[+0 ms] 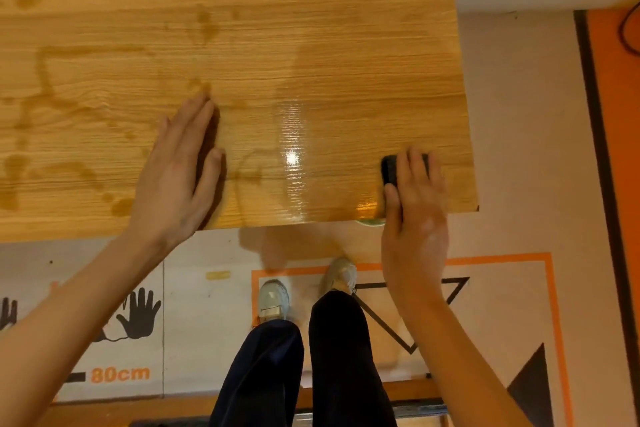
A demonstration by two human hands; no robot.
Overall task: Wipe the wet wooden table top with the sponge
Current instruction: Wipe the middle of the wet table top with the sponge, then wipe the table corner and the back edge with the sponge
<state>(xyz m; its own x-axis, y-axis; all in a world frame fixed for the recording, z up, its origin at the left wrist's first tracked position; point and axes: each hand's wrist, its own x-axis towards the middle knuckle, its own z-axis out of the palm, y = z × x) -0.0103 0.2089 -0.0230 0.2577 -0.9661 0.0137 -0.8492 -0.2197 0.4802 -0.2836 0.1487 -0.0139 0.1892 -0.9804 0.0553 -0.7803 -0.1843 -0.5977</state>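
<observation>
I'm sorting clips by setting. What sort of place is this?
Probably a staged recording or test area, not a home: the floor mat carries printed handprints, an "80cm" mark and an orange standing box beside the wooden table.

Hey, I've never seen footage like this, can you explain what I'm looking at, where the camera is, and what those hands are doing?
There is no machine here. The single picture comes from a wide-angle camera worn on a person's head, looking down, so you see their own arms, legs and shoes.

The wooden table top has wet streaks and puddles, mostly on its left side, and a shiny glare near the middle.

The left hand lies flat on the table, fingers straight, holding nothing.

The right hand presses a dark sponge onto the table near its front right corner; the fingers cover most of it.

The floor below carries printed markings, including black handprints and "80cm".
</observation>
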